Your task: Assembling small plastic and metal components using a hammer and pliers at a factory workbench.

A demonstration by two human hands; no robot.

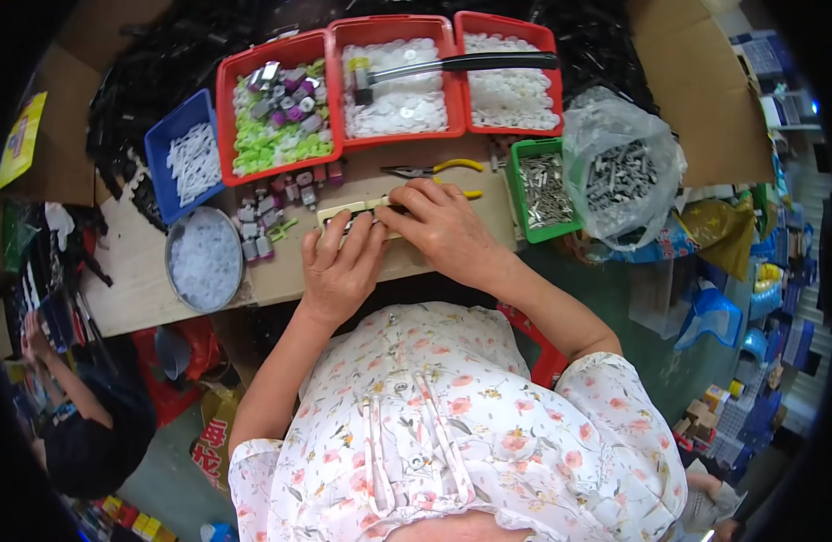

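Left hand [341,266]: fingers curled over the left end of the cream strip, grasping it against the bench.
Right hand [443,224]: fingers pressed down on the strip's right half, grip clenched on it.
Cream strip [344,214]: lies flat near the front edge of the bench [145,271], between both hands.
Pliers [439,168]: yellow handles, just beyond the right hand.
Hammer [452,65]: across the far red trays [335,54].
Green bin [542,190]: right, holds metal parts.
Round tin [205,259]: left, white pieces.
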